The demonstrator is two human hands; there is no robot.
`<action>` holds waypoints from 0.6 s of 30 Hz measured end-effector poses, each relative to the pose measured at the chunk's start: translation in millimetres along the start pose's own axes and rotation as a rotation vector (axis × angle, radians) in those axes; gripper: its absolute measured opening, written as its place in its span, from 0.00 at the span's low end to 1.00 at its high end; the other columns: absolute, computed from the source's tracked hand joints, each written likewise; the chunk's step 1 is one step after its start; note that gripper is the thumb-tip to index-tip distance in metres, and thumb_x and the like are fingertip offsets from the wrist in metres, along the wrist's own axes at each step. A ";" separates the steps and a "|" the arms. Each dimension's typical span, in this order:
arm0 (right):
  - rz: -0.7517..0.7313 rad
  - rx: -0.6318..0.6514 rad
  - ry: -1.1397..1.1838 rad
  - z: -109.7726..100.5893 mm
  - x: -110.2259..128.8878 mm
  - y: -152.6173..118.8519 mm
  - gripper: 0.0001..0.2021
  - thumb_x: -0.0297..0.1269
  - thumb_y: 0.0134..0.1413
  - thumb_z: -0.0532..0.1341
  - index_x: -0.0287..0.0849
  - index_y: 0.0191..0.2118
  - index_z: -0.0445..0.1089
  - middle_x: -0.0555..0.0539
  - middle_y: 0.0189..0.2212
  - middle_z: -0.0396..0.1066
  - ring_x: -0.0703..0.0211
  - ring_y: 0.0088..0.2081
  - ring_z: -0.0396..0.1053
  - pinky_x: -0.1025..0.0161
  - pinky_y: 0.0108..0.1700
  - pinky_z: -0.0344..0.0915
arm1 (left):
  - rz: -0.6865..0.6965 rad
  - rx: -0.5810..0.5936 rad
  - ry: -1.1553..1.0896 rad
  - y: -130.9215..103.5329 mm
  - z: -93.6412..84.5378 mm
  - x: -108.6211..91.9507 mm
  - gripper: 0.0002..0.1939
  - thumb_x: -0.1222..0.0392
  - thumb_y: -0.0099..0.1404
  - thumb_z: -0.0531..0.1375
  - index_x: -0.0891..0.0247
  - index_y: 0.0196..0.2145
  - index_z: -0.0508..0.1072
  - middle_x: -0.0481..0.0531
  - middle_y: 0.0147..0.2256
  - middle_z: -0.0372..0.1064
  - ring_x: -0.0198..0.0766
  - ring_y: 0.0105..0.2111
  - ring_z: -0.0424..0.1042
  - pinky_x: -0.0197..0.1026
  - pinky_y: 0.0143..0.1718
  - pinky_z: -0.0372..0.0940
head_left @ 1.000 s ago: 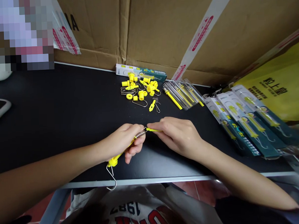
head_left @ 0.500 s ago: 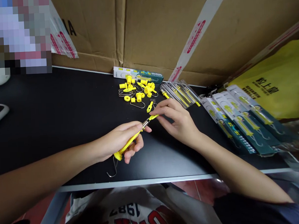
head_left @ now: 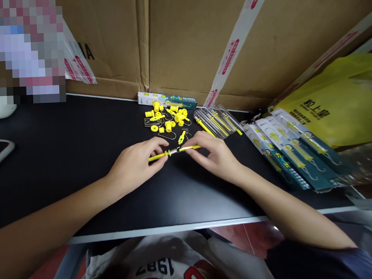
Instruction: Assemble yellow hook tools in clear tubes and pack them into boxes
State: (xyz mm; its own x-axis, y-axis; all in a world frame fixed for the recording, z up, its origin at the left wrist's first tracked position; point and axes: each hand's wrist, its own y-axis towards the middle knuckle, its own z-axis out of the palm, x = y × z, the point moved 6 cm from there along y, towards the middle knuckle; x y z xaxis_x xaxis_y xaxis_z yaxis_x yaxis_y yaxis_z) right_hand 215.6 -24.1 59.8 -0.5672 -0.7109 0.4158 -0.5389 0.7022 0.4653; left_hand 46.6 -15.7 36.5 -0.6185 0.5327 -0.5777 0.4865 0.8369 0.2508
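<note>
My left hand [head_left: 136, 160] pinches a thin yellow rod [head_left: 157, 156] between thumb and fingers. A small silvery spring or metal piece [head_left: 174, 151] joins the rod to a yellow strip [head_left: 188, 148], whose far end my right hand [head_left: 216, 154] grips. The joined parts lie nearly level above the black table. Just beyond my hands is a pile of yellow plastic caps and rings [head_left: 168, 126] with wire hooks [head_left: 169, 135]. One yellow clip [head_left: 182, 137] lies nearest my fingers. Clear tubes with yellow rods [head_left: 217, 121] lie to the right of the pile.
A boxed spring scale [head_left: 168, 101] lies against the large cardboard box [head_left: 184, 45]. Several packaged scales [head_left: 285, 151] are at the right, near a yellow bag [head_left: 335, 104]. At the left edge is a white-edged device [head_left: 4, 153]. The table's front edge [head_left: 165, 230] runs near my body.
My left hand has moved up and turned over, palm downward, and the rod has gone from slanted to nearly level. The hook below it no longer shows. The view has shifted slightly.
</note>
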 end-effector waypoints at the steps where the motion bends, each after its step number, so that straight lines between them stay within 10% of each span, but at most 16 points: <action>1: -0.002 0.024 0.024 2.5 3.4 -0.8 0.04 0.31 0.59 0.57 0.41 0.37 0.70 0.46 0.31 0.70 0.58 0.35 0.66 0.60 0.39 0.63 | 0.048 -0.005 -0.011 -0.3 1.4 -4.2 0.17 0.59 0.62 0.56 0.59 0.50 0.66 0.49 0.43 0.72 0.38 0.41 0.72 0.39 0.44 0.64; 9: -0.014 0.101 0.163 14.9 16.0 -5.6 0.03 0.30 0.59 0.57 0.41 0.36 0.68 0.47 0.31 0.69 0.60 0.34 0.66 0.62 0.39 0.63 | 0.147 0.159 -0.047 -6.5 19.8 -15.6 0.11 0.58 0.68 0.52 0.60 0.47 0.66 0.49 0.43 0.72 0.37 0.40 0.72 0.38 0.42 0.63; 18: 0.019 0.097 0.178 14.2 7.3 -4.6 0.04 0.33 0.60 0.58 0.40 0.37 0.68 0.46 0.32 0.70 0.60 0.34 0.66 0.61 0.39 0.64 | 0.102 0.080 0.004 -3.7 11.3 -12.3 0.10 0.56 0.68 0.51 0.60 0.39 0.71 0.47 0.36 0.72 0.34 0.32 0.70 0.35 0.35 0.60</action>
State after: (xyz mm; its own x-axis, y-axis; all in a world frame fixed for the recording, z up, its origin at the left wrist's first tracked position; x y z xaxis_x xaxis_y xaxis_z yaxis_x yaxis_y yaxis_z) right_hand 205.1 -32.0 49.6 -0.4635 -0.6870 0.5597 -0.5916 0.7101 0.3817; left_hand 59.3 -26.7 33.9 -0.5653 0.6152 -0.5495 0.5948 0.7656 0.2452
